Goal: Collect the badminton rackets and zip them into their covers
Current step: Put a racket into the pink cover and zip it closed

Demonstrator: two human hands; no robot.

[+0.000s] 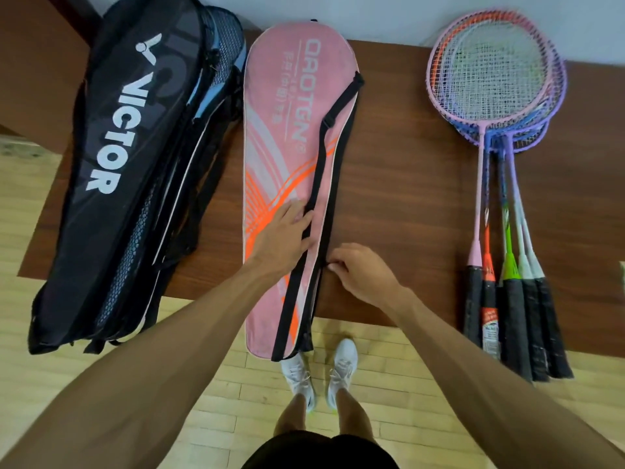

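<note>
Tabletop: it carried everything under both grips. Its near edge ran just short of the hands, and a wall closed its far edge.
Black bag: it lay well to the left of the left grip, lengthwise, with its tail past the near edge. It looked full, with racket heads showing at its far end.
Pink cover: it lay directly beneath both grips, lengthwise, head end far and narrow end hanging off the near edge. That probably kept the side zip within easy reach.
Rackets: a loose stack lay well to the right of the right grip, heads far and handles over the near edge. They were not yet in a cover.
Bare wood: an open strip lay between the right grip and the rackets, enough room to slide them across.
Strap: a black strap ran along the cover from beyond the grips to nearer than them, passing between the two hands.
Left hand: its grip was apart, with fingers flat on the cover beside the strap, likely pinning the fabric.
Right hand: its grip was pinched together on the cover's right zip edge. The pull itself was too small to make out.
</note>
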